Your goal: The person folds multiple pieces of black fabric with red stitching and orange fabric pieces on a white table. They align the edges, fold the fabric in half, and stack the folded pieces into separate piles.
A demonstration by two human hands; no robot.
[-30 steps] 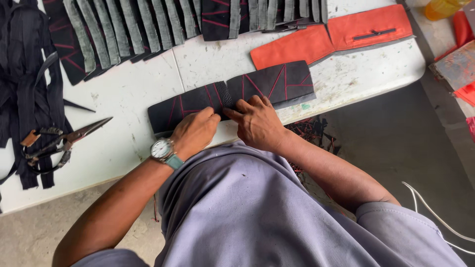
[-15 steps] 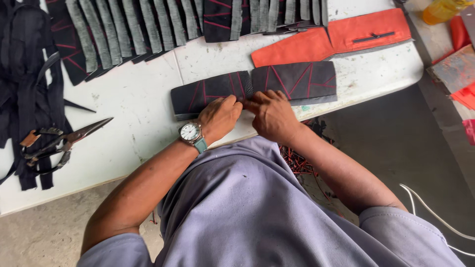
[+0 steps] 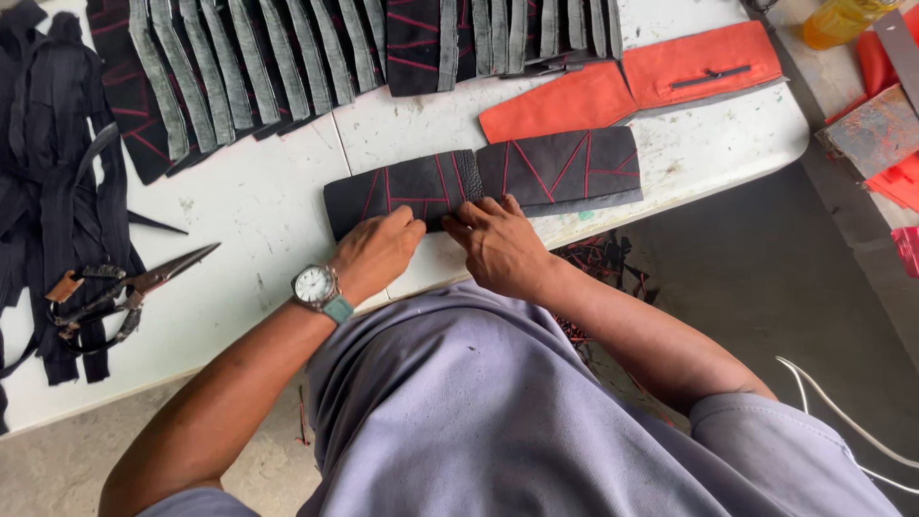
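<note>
A long black leather piece [image 3: 536, 172] with red stitched lines lies flat on the white table [image 3: 258, 220], near its front edge. My left hand [image 3: 375, 254], with a wristwatch, presses its fingertips on the piece's lower left half. My right hand [image 3: 500, 244] presses on the lower edge near the middle fold. Both hands rest side by side, fingers bent down onto the leather.
Scissors [image 3: 124, 292] lie at the left beside a heap of black straps [image 3: 57, 191]. Rows of black and grey strips [image 3: 287, 57] cover the far side. Orange leather pieces [image 3: 641, 81] sit behind the black piece. A yellow bottle [image 3: 842, 19] stands at top right.
The view has shifted a little, so the table and piece sit slightly differently in frame. Both hands stay pressed on the black piece's lower edge, close together.
</note>
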